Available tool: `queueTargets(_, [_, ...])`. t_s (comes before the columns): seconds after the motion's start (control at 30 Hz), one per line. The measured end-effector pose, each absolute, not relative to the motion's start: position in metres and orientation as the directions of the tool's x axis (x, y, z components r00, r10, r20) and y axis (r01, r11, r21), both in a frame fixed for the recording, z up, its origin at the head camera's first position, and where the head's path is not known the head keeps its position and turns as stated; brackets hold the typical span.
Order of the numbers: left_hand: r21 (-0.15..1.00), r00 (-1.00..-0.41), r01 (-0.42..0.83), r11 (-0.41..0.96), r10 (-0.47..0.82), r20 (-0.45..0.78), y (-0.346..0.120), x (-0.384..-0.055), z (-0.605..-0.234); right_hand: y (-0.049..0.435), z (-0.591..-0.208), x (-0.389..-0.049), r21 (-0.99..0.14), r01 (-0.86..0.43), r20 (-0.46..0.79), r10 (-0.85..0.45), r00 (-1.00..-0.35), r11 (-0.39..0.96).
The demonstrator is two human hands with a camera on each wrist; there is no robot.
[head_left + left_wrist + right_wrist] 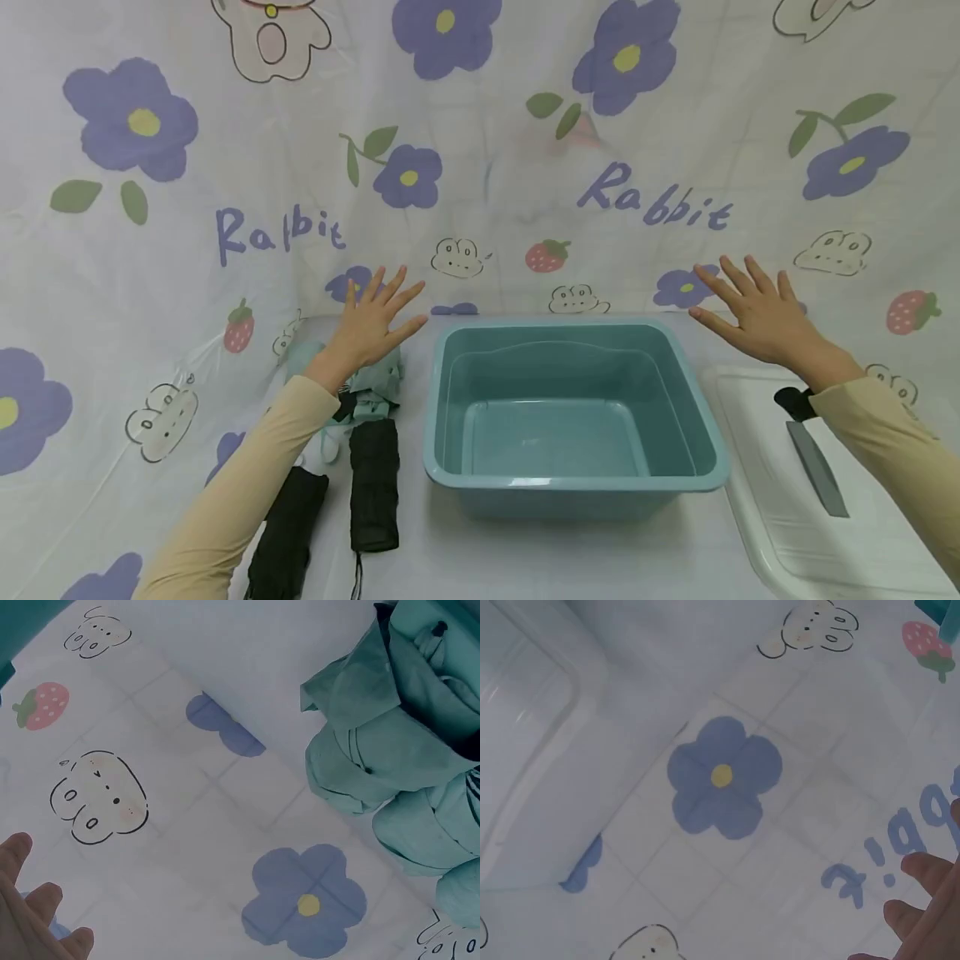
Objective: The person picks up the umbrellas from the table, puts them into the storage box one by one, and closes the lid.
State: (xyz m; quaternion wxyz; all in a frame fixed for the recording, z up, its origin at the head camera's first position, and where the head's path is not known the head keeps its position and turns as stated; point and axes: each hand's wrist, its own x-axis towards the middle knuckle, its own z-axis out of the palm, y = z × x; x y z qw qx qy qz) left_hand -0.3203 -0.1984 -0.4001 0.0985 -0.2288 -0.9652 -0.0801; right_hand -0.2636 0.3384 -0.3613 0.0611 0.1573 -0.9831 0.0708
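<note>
My left hand (371, 327) is raised with fingers spread, holding nothing, left of the blue-green basin (577, 483) and over a teal fabric bundle (378, 383). My right hand (768, 323) is likewise raised and spread beyond the basin's right side, with nothing in it. Inside, the basin shows a bare bottom. Fingers of the left hand (41, 915) show at the lower left of the left wrist view, where folded teal fabric (356, 761) lies at the right. In the right wrist view, fingertips of the right hand (926, 900) enter at the lower right.
Two black folded umbrellas (375, 483) lie left of the basin, one partly behind the left sleeve. At right, a white plastic lid (885, 537) bears a grey blade-like piece with a black end (817, 471). A printed cloth (487, 167) hangs behind.
</note>
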Motion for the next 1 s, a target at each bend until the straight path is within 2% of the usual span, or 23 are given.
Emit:
queueTargets(0.4, [0.108, -0.86, 0.489, 0.865, 0.458, 0.224, -0.199, -0.307, -0.405, 0.323, -0.362, -0.256, -0.238, -0.352, 0.121, -0.332, -0.935, 0.905])
queueTargets(0.6, [0.175, -0.862, 0.497, 0.85, 0.46, 0.211, -0.203, -0.289, -0.417, 0.315, -0.372, -0.25, -0.302, -0.392, 0.124, -0.372, -0.92, 0.869])
queueTargets(0.8, [0.251, -0.891, 0.453, 0.855, 0.429, 0.148, -0.21, -0.267, -0.43, 0.307, -0.379, -0.243, -0.342, -0.419, 0.116, -0.405, -0.907, 0.841])
queueTargets(1.0, [0.271, -0.919, 0.393, 0.879, 0.385, 0.082, -0.209, -0.243, -0.434, 0.301, -0.381, -0.237, -0.344, -0.434, 0.125, -0.418, -0.9, 0.833])
